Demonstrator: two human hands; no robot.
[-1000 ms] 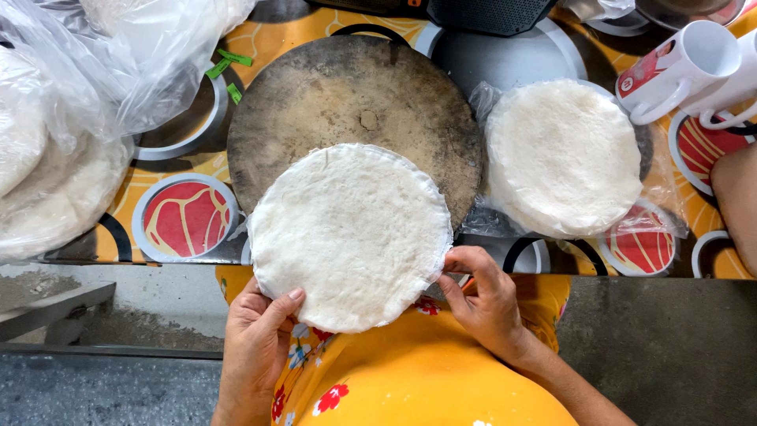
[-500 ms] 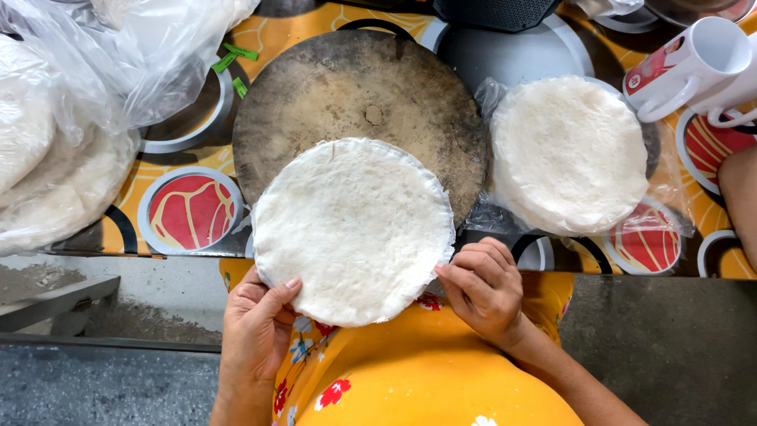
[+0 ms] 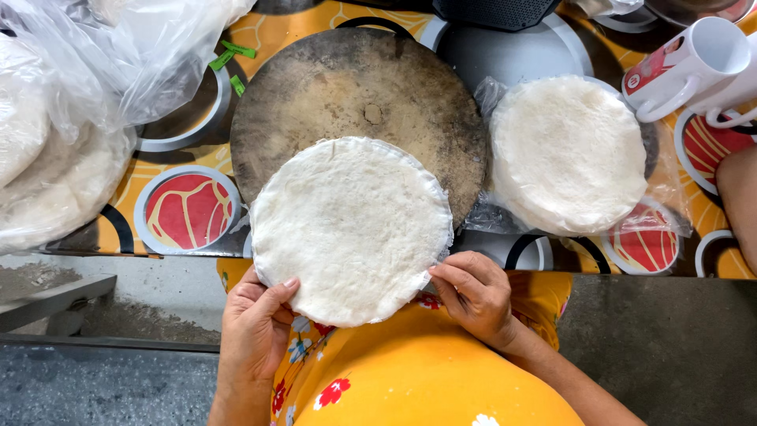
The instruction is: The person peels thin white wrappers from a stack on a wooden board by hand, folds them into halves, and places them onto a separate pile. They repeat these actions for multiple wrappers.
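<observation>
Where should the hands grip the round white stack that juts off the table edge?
Grip the white stack at its thin rim, from the near side, as the left hand and right hand do now. Its near part overhangs the table, leaving the underside free; its far part rests on the round board.

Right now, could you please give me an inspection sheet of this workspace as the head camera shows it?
Surface: table under an orange patterned cloth with red and grey circles.
Job's things: stack of round white sheets held by both hands, part over the table edge, part over the round dark board.
Clutter: second white stack on clear plastic to the right; bagged white rounds on the left; white mugs top right.
Grippers: left hand grips the stack's lower left rim; right hand pinches its right rim.
Cables: nothing seen.
Surroundings: grey floor below the table; another person's arm at the right edge.
</observation>
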